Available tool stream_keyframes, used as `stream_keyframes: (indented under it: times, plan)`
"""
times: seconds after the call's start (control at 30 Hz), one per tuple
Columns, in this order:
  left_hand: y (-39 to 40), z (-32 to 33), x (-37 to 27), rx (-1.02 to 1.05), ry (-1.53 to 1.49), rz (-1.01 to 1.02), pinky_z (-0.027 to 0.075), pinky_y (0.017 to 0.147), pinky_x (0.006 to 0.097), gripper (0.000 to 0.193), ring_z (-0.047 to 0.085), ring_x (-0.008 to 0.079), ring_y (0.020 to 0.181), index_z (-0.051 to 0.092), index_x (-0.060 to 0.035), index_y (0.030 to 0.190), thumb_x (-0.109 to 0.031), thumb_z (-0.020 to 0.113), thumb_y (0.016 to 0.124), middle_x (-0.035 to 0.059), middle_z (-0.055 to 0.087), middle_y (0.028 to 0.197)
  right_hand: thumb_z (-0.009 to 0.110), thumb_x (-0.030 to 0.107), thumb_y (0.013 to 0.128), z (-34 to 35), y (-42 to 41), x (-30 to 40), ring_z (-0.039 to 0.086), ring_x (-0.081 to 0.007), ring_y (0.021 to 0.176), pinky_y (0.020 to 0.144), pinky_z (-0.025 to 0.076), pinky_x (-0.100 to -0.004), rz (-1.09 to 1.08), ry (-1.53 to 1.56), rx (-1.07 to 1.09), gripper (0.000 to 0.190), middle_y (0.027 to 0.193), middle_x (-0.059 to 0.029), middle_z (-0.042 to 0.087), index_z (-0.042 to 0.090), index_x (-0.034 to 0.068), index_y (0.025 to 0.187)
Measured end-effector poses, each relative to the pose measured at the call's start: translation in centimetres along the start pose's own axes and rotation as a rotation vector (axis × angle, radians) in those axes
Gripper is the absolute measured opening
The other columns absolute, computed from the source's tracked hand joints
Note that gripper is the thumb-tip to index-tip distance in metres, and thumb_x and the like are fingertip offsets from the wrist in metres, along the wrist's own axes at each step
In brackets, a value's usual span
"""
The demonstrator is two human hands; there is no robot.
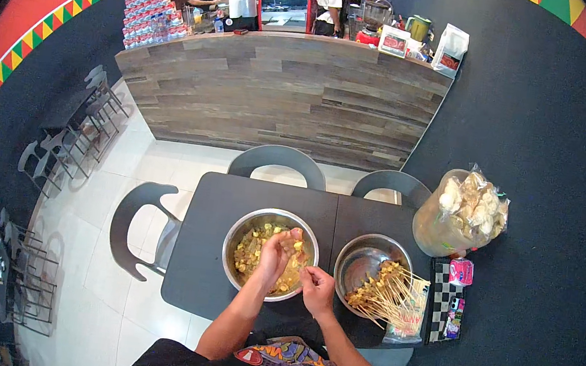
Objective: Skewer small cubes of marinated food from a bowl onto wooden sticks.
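Note:
A steel bowl (227, 256) of cut, yellow-coated meat pieces (252, 249) in sauce stands on the black table. Over its right half is my left hand (276, 255), fingers raised, with a piece of meat at its fingertips. My right hand (317, 290) is at the bowl's right rim, its thumb and forefinger pinched together on what looks like a thin wooden skewer, mostly hidden. To the right, a second steel bowl (358, 257) holds many skewers (394, 297) loaded with meat, their bare ends pointing right and down. A plastic packet (410, 321) lies under those ends.
A big clear container (432, 230) with bagged crackers stands at the table's back right. Beside it are a checkered tray (437, 310), a pink pack (461, 272) and a phone (454, 318). Chairs stand behind and left of the table (200, 226). Two people are behind the wood-clad counter (282, 94).

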State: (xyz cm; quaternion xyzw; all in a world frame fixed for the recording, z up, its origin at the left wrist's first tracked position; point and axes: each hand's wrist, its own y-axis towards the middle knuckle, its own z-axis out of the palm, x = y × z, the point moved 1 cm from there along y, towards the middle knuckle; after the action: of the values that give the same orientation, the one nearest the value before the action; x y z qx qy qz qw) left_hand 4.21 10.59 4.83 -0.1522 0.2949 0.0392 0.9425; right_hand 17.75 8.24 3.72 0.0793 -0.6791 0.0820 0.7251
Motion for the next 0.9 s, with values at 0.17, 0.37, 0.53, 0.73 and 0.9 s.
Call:
stream_keyframes:
  times: [0.17,0.37,0.53,0.73,0.9]
  plan:
    - [-0.2,-0.5,-0.3,0.006,0.167,0.102,0.043,0.084,0.028,0.023,0.055,0.0161,0.095,0.055,0.0014,0.103,-0.014,0.046,0.088,0.0081,0.06,0.1,0.056,0.01,0.085,0.0,0.2,0.2,0.05,-0.0056,0.047,0.043,0.042,-0.0203,-0.007,-0.079,0.049,0.016,0.061,-0.0021,0.056,0.061,-0.005,0.084]
    - [0.0,-1.6,-0.4,0.074,-0.051,0.015,0.045,0.082,0.0331,0.024,0.056,0.0174,0.094,0.054,-0.001,0.107,-0.011,0.045,0.088,0.0086,0.059,0.105,0.056,0.011,0.084,-0.3,-0.7,1.3,0.047,-0.004,0.049,0.044,0.039,-0.0209,0.193,0.158,0.17,0.017,0.06,-0.0008,0.055,0.062,-0.005,0.087]
    - [-0.3,-1.4,-0.8,0.048,-0.087,-0.072,0.046,0.078,0.0331,0.025,0.057,0.0198,0.091,0.054,-0.0009,0.107,-0.008,0.041,0.086,0.0103,0.06,0.103,0.054,0.009,0.085,-1.2,-0.6,-0.8,0.048,-0.0058,0.045,0.042,0.04,-0.0198,-0.007,-0.084,0.068,0.019,0.062,-0.0028,0.056,0.061,-0.006,0.094]
    - [-0.4,-1.2,-0.8,-0.018,0.3,0.077,0.046,0.075,0.0264,0.024,0.058,0.0134,0.086,0.061,0.0011,0.101,-0.017,0.055,0.085,0.0073,0.063,0.095,0.058,0.012,0.082,-1.3,-1.2,0.2,0.05,-0.0047,0.054,0.047,0.039,-0.0209,0.097,-0.081,0.091,0.019,0.065,-0.0025,0.059,0.063,-0.005,0.09]
    - [-0.6,-1.3,-0.4,-0.083,0.375,0.116,0.046,0.071,0.0232,0.02,0.057,0.0091,0.079,0.063,0.0004,0.098,-0.013,0.058,0.084,0.0041,0.064,0.088,0.056,0.011,0.084,-1.3,-1.8,0.8,0.046,-0.0036,0.047,0.043,0.036,-0.0207,0.088,-0.07,0.098,0.018,0.059,0.0002,0.055,0.063,-0.004,0.089]
